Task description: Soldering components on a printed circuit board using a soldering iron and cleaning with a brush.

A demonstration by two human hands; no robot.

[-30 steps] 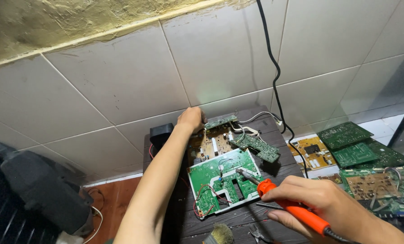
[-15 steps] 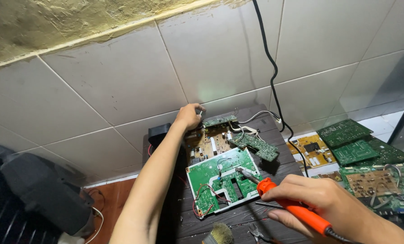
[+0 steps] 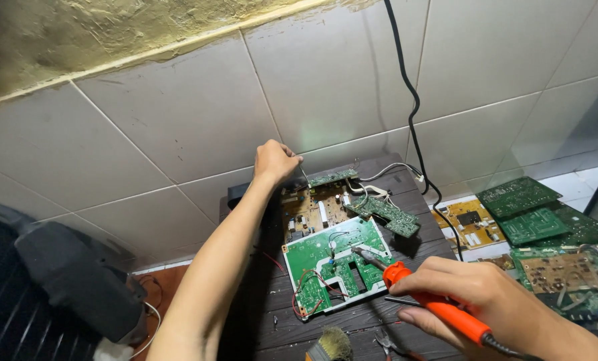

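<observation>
Orange soldering iron clamped in right fingers; left fingers pinch wire.

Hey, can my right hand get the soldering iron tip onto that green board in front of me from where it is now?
Probably yes. The right hand holds the orange soldering iron, its tip already over the green board; only thin wires lie near.

Circuit board on table, brush before it (nearest edge)
</observation>
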